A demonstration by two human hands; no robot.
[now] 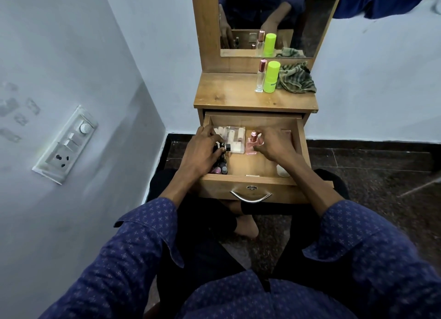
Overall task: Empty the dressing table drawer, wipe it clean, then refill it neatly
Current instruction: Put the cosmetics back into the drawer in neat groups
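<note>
In the head view, the person sits in front of a small wooden dressing table (pixel 238 99) with a tall mirror (pixel 274 13). The drawer (pixel 253 182) is pulled out over the knees, and both hands are inside it.

The left hand (pixel 202 149) is at the left side of the drawer. Its fingers are curled around a small dark bottle with a black cap (pixel 226 147). Below this hand, more small nail polish bottles (pixel 220 169) stand close together in the front left corner.

The right hand (pixel 274 145) is at the middle right of the drawer. Its fingers touch a pink perfume bottle (pixel 253 143), which stands upright, but I cannot tell if the hand really grips it or only rests against it.

Between the two hands lies a clear plastic box (pixel 235 139) with white pieces inside. A small white round thing (pixel 282 172) sits near the front right of the drawer, partly hidden under the right forearm.

On the bench top, at the right back, a clear perfume bottle with a pink cap (pixel 260 76) stands touching or just beside a bright green container (pixel 271 76). A crumpled green striped cloth (pixel 297 79) lies just to the right of them. The mirror reflects these three things and the arms.

On the left wall there is a switch board (pixel 65 144). The sleeves (pixel 143 235) are dark blue with a small pattern.
</note>
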